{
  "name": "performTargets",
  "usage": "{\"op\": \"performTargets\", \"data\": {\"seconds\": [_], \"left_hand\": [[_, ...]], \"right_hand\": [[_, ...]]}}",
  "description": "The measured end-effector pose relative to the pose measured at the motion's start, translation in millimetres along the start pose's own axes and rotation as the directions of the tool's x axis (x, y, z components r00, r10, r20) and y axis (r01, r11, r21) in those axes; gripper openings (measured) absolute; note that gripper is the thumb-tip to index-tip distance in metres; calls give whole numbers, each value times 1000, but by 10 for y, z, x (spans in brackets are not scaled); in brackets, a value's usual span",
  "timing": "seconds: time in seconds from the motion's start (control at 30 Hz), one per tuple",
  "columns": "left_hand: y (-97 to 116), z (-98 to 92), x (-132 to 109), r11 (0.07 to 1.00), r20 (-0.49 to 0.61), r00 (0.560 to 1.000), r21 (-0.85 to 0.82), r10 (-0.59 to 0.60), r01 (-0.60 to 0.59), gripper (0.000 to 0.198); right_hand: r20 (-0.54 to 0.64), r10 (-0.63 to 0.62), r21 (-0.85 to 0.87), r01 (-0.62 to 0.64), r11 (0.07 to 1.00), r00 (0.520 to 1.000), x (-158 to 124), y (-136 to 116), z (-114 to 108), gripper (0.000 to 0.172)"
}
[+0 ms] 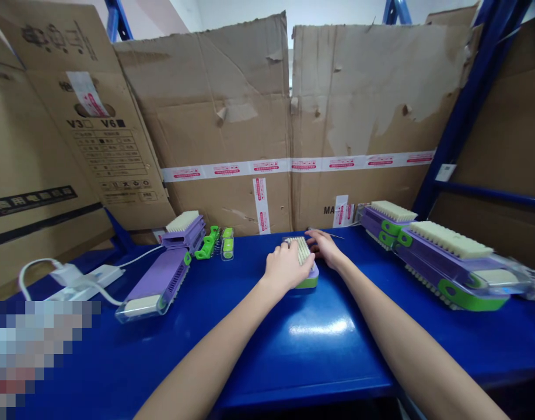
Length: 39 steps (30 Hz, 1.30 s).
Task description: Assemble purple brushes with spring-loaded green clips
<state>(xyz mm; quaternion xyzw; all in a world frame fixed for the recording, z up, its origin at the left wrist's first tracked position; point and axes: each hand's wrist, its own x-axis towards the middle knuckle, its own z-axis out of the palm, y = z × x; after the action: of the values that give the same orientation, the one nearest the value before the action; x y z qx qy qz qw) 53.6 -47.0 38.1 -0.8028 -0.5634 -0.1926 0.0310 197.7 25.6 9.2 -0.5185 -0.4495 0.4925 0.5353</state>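
A brush with cream bristles on a purple and green body lies at the middle of the blue table. My left hand lies over its bristle side, fingers and thumb wrapped round it. At the brush's far right side, my right hand has its fingers curled in close to it. What those fingers hold, if anything, is hidden. A thin dark sliver shows just beyond the right hand; whether it is held cannot be told.
Stacked purple and green brushes stand on the right. Purple brush parts lie on the left, beside green pieces and springs. A white power strip with a plug and cables is at far left. Cardboard sheets wall the back.
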Motion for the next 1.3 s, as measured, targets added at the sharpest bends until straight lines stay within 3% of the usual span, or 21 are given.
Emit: {"op": "performTargets", "data": {"seconds": [0.1,0.2,0.3,0.43,0.5,0.57,0.63,0.67,0.77,0.87,0.9,0.97,1.07,1.17,1.23,1.3], "left_hand": [[36,-27,-45,999,-4,999,8,52,-52,58],[28,-109,-102,998,59,997,22,50,-52,55],[-143,-246,-251,996,74,995,52,73,-77,47],[-768,-546,-679,993,-97,995,118,12,-1,43],[-1189,-715,-957,979,-208,972,146,-109,141,49],[-1582,-839,-1226,913,-300,903,173,-308,369,52],[-1869,-885,-1442,856,-313,845,151,-434,495,53],[-1955,-880,-1521,856,-247,854,136,-458,499,51],[-1965,-802,-1642,819,-282,803,90,-525,567,49],[-1685,-714,-1671,818,-276,804,91,-527,567,46],[-1567,-690,-1680,802,-328,777,85,-538,592,45],[-1361,-659,-1697,778,-305,760,86,-574,623,50],[-1271,-682,-1673,883,-268,851,2,-452,470,48],[-1506,-788,-1524,972,-217,948,-37,-233,231,48],[-1760,-859,-1387,982,-156,970,-15,-189,189,53],[-1999,-897,-1279,973,-94,968,6,-231,233,57]], "right_hand": [[-18,-6,-5,6,1000,1000,-10,-9,10,14],[-9,1,-4,-1,1000,1000,-18,-14,8,14],[7,2,0,-2,1000,1000,-19,-14,2,14],[13,9,2,-9,1000,1000,-14,-14,0,15],[15,9,-6,-9,1000,1000,-13,-15,0,14],[13,4,-22,-3,1000,1000,-13,-16,0,13],[9,2,-35,-2,999,1000,-17,-17,1,13],[11,1,-36,-1,999,1000,-19,-18,0,13],[18,4,-33,-3,999,1000,-24,-19,0,13],[19,5,-32,-4,999,1000,-25,-19,0,13],[19,4,-32,-4,999,1000,-25,-19,0,13],[20,4,-35,-3,999,1000,-25,-18,2,13],[12,4,-44,-4,999,1000,-27,-18,7,12],[6,-2,-53,2,999,1000,-28,-15,9,13],[10,-3,-51,3,999,1000,-25,-12,7,13],[17,-3,-44,4,999,1000,-22,-9,3,12]]}}
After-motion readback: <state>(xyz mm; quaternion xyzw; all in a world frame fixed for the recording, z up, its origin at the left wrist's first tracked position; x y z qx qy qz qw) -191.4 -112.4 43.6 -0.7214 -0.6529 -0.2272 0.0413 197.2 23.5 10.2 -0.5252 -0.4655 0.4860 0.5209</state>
